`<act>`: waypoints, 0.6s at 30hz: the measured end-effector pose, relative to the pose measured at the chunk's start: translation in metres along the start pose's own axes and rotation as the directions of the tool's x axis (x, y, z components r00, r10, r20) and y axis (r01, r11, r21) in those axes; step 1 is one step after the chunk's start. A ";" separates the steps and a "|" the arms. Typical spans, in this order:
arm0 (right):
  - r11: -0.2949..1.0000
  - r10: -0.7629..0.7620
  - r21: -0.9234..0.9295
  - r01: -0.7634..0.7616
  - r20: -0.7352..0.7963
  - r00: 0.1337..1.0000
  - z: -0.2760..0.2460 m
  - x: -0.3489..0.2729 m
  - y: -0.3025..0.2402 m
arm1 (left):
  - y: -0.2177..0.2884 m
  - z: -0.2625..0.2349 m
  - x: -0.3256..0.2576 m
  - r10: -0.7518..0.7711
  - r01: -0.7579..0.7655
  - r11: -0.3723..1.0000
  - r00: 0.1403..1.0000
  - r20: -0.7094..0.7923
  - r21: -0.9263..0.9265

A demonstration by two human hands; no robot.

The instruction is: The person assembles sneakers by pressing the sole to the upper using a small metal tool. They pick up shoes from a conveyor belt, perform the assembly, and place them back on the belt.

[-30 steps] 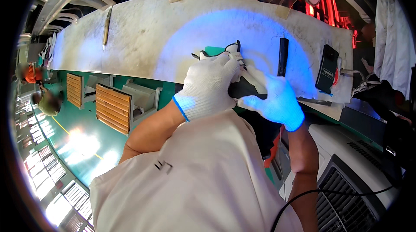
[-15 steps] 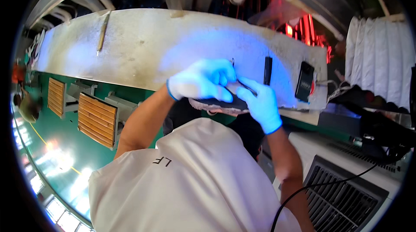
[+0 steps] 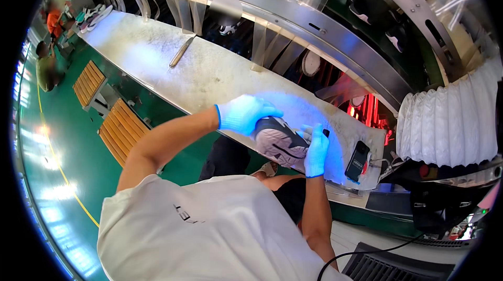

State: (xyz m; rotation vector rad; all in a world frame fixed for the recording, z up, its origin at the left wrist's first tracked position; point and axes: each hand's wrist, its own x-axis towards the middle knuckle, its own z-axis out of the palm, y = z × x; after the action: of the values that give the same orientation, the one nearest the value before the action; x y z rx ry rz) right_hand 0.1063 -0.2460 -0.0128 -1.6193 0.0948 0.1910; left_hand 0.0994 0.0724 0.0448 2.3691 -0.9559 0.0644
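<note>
Over the near edge of the work table I hold a shoe point(image 3: 276, 142), tilted so that its pale grey and dark sole shows. My left hand point(image 3: 246, 115), in a white knit glove lit blue, wraps the shoe's left end from above. Gloved the same way, my right hand point(image 3: 316, 151) grips its right end, the fingers partly hidden behind it. A short black end of a slim object point(image 3: 326, 133) shows just past my right fingers; the rest is covered.
The long pale table point(image 3: 209, 82) carries a black phone point(image 3: 357, 160) at right and a wooden-handled tool point(image 3: 182, 52) farther left. Behind runs a metal-framed machine point(image 3: 314, 29) with red light inside. A white ribbed duct point(image 3: 445, 118) stands right; slatted stools point(image 3: 123, 129) and people are left.
The view has swung, showing more of the machine and the far left. The shoe is turned so its sole faces up toward me, with both hands still on it.
</note>
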 end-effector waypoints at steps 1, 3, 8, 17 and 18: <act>0.993 0.061 0.106 -0.059 -0.017 0.998 -0.004 -0.001 0.006 | 0.026 -0.026 0.010 -0.031 0.035 0.998 0.996 0.078 -0.047; 0.883 0.169 0.452 -0.128 -0.050 0.984 0.017 0.011 0.039 | 0.070 -0.054 0.029 0.037 -0.031 0.994 0.998 0.052 -0.105; 0.679 0.088 0.733 -0.029 -0.042 0.995 0.028 -0.012 0.018 | 0.119 -0.054 0.065 -0.178 0.178 0.984 0.967 0.182 0.017; 0.800 -0.599 0.075 0.595 0.134 0.789 -0.016 -0.047 -0.059 | 0.139 -0.046 0.092 -0.260 0.253 0.966 0.943 0.208 0.058; 0.782 -0.582 0.299 0.547 0.032 0.813 -0.014 -0.043 -0.046 | 0.138 -0.041 0.093 -0.248 0.246 0.969 0.950 0.191 0.037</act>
State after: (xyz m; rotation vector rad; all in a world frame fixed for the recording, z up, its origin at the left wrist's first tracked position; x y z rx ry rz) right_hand 0.0735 -0.2597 0.0411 -1.2843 -0.4482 -0.1872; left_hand 0.0855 -0.0429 0.1703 2.5227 -0.7375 -0.2634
